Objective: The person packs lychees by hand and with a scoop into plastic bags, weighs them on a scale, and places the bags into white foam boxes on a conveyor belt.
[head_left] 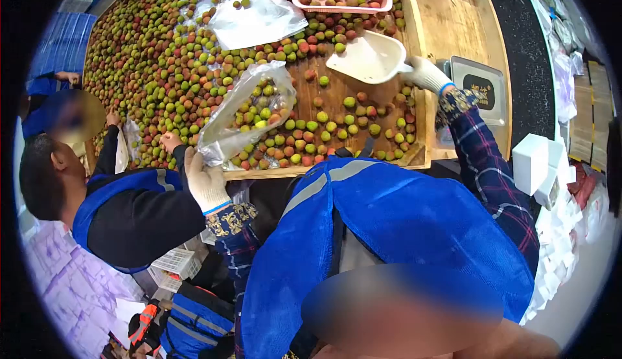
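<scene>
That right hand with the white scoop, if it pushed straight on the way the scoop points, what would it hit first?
Most likely the heaped fruit just beyond the scoop in the right hand; the clear bag lies close below that line, depth unclear.

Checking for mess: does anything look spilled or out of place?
Nothing stands out. The left hand holds a clear bag of fruit, the right hand a white scoop; loose fruit lies inside the table's wooden rim.

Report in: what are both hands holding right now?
Left hand grips clear bag, fruit inside. Right hand grips white scoop. Co-worker's hand close beside bag.
</scene>
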`<state>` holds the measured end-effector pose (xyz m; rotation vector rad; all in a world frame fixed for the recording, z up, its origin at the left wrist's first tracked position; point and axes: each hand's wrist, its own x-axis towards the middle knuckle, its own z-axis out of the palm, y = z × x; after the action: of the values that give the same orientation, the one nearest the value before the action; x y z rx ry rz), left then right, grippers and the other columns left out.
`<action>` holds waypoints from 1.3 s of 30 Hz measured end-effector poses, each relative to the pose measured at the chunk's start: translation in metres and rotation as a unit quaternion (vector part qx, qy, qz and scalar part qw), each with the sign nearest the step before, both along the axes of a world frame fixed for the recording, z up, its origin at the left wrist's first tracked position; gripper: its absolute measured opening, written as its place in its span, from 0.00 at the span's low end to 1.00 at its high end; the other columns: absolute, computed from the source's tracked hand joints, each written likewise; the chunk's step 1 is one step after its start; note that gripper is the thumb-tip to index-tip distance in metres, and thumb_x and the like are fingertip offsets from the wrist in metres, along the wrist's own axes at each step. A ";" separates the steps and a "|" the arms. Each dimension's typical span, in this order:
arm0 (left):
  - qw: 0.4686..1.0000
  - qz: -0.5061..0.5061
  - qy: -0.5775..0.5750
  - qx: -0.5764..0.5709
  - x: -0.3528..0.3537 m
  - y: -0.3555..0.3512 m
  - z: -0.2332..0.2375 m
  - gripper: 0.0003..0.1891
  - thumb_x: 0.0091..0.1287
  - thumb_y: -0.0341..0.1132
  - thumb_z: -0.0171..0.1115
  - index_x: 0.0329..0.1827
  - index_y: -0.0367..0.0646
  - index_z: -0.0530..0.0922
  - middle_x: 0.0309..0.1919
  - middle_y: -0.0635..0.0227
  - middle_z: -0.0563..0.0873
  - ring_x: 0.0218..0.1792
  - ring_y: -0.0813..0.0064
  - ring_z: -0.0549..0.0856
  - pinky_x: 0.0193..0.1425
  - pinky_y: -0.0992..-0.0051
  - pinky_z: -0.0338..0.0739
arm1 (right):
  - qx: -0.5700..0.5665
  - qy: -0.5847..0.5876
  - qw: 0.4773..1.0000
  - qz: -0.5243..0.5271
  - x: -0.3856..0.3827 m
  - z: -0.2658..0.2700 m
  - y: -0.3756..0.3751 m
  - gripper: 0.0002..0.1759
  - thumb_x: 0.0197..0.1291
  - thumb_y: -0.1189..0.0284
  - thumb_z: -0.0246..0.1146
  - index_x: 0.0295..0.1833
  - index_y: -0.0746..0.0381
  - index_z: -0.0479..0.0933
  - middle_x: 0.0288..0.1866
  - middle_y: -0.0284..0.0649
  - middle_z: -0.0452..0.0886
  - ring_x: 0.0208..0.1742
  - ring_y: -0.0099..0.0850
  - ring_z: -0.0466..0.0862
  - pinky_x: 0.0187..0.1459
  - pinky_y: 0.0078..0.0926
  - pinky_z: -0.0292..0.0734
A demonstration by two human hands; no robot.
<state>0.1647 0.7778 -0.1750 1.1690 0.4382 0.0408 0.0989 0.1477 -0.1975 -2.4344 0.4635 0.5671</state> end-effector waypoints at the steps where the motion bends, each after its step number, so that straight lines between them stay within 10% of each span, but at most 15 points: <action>1: 0.995 0.013 0.029 -0.090 -0.005 -0.006 0.008 0.23 0.77 0.19 0.57 0.74 0.29 0.71 0.63 0.54 0.82 0.64 0.62 0.84 0.73 0.59 0.81 | -0.018 -0.060 0.997 0.036 0.010 -0.018 0.001 0.33 0.64 0.56 0.74 0.66 0.68 0.82 0.47 0.55 0.92 0.47 0.46 0.93 0.51 0.41 0.87; 4: 0.988 -0.151 0.011 0.005 -0.014 -0.013 0.009 0.21 0.73 0.18 0.59 0.70 0.28 0.74 0.56 0.57 0.85 0.54 0.67 0.88 0.60 0.67 0.85 | 0.010 -0.076 0.996 0.041 0.049 -0.028 0.033 0.34 0.64 0.54 0.73 0.67 0.67 0.81 0.57 0.61 0.90 0.61 0.55 0.89 0.64 0.46 0.82; 11: 0.966 -0.110 0.095 0.213 -0.056 -0.059 0.001 0.32 0.73 0.25 0.69 0.78 0.31 0.67 0.64 0.59 0.78 0.57 0.70 0.83 0.60 0.65 0.82 | 0.086 -0.120 0.989 -0.008 0.077 -0.100 0.093 0.35 0.65 0.55 0.73 0.71 0.65 0.79 0.63 0.60 0.88 0.67 0.54 0.87 0.68 0.46 0.81; 13: 0.988 -0.026 0.119 0.094 -0.065 -0.078 0.007 0.32 0.74 0.27 0.69 0.79 0.31 0.67 0.66 0.58 0.77 0.57 0.71 0.83 0.60 0.68 0.82 | 0.092 -0.119 0.988 -0.018 0.076 -0.102 0.104 0.37 0.64 0.55 0.74 0.72 0.65 0.79 0.64 0.59 0.88 0.67 0.54 0.87 0.69 0.45 0.80; 15: 0.888 -0.208 0.044 0.407 -0.070 -0.086 0.010 0.31 0.76 0.30 0.70 0.78 0.30 0.67 0.65 0.57 0.78 0.58 0.71 0.82 0.61 0.71 0.80 | 0.117 -0.134 0.983 -0.050 0.070 -0.100 0.113 0.37 0.63 0.55 0.74 0.72 0.66 0.79 0.64 0.59 0.88 0.68 0.54 0.87 0.69 0.45 0.80; 16: 0.974 -0.054 0.151 0.162 -0.072 -0.105 0.021 0.35 0.78 0.36 0.70 0.81 0.29 0.65 0.64 0.57 0.79 0.60 0.70 0.81 0.64 0.72 0.78 | 0.126 -0.139 0.981 -0.057 0.065 -0.098 0.115 0.37 0.63 0.55 0.75 0.72 0.65 0.79 0.64 0.59 0.88 0.67 0.53 0.87 0.69 0.44 0.80; 23: 0.963 -0.046 0.038 0.263 -0.080 -0.131 -0.008 0.51 0.71 0.44 0.80 0.87 0.28 0.57 0.77 0.44 0.75 0.71 0.59 0.80 0.76 0.62 0.75 | 0.175 -0.112 0.971 -0.118 0.004 -0.063 0.117 0.37 0.63 0.55 0.76 0.71 0.65 0.80 0.63 0.55 0.89 0.64 0.48 0.89 0.67 0.40 0.81; 25: 0.923 -0.009 0.070 0.379 -0.069 -0.133 -0.029 0.42 0.69 0.44 0.81 0.78 0.28 0.70 0.69 0.48 0.82 0.65 0.60 0.83 0.72 0.58 0.78 | 0.178 -0.125 0.968 -0.125 -0.012 -0.049 0.118 0.37 0.63 0.56 0.77 0.71 0.66 0.80 0.60 0.54 0.90 0.61 0.46 0.90 0.64 0.39 0.83; 31: 0.970 0.034 0.090 0.223 -0.040 -0.116 -0.068 0.17 0.75 0.30 0.64 0.61 0.26 0.80 0.54 0.53 0.89 0.50 0.64 0.86 0.60 0.66 0.80 | 0.113 -0.183 0.969 -0.120 -0.060 0.002 0.117 0.34 0.63 0.61 0.78 0.70 0.67 0.80 0.53 0.51 0.91 0.53 0.35 0.91 0.59 0.35 0.85; 39: 0.995 -0.032 -0.019 0.091 -0.049 -0.105 -0.034 0.17 0.74 0.25 0.58 0.65 0.39 0.81 0.54 0.64 0.88 0.52 0.69 0.87 0.58 0.69 0.82 | 0.175 -0.113 0.976 -0.065 -0.090 0.090 0.113 0.31 0.63 0.65 0.77 0.67 0.70 0.80 0.52 0.47 0.90 0.51 0.31 0.90 0.54 0.31 0.85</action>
<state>0.1156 0.6727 -0.2090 1.3578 0.3683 0.0486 0.0084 0.2609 -0.1070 -2.0810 0.3880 0.2822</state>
